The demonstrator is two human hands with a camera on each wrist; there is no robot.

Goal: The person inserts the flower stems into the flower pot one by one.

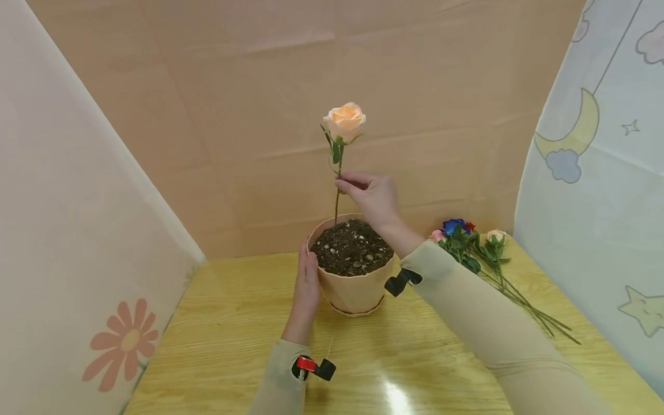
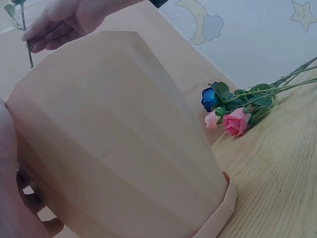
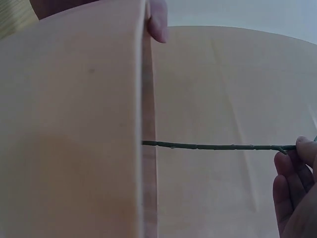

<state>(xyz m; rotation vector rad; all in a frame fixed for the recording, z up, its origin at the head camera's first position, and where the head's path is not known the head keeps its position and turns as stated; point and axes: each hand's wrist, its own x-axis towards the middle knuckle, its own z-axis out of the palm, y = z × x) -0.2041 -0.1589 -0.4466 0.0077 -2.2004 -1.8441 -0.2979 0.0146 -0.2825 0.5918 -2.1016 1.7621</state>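
Observation:
A peach rose point(image 1: 344, 122) with a green stem stands upright over the back of a peach-coloured flower pot point(image 1: 353, 294) filled with dark soil point(image 1: 353, 248). My right hand point(image 1: 374, 196) pinches the stem partway down between thumb and fingers, well below the bloom. In the right wrist view the stem point(image 3: 213, 147) runs from these fingers past the pot's rim, and its lower end is hidden inside. My left hand point(image 1: 307, 288) rests along the left side of the pot, fingers extended against its wall close to the rim.
On the right of the wooden table point(image 1: 233, 346) lie several more roses; a blue rose point(image 1: 453, 226), a pink rose point(image 2: 236, 122) and a cream rose point(image 1: 496, 235) show. A saucer point(image 1: 358, 313) sits under the pot. Fabric panels point(image 1: 233, 115) stand behind and on both sides.

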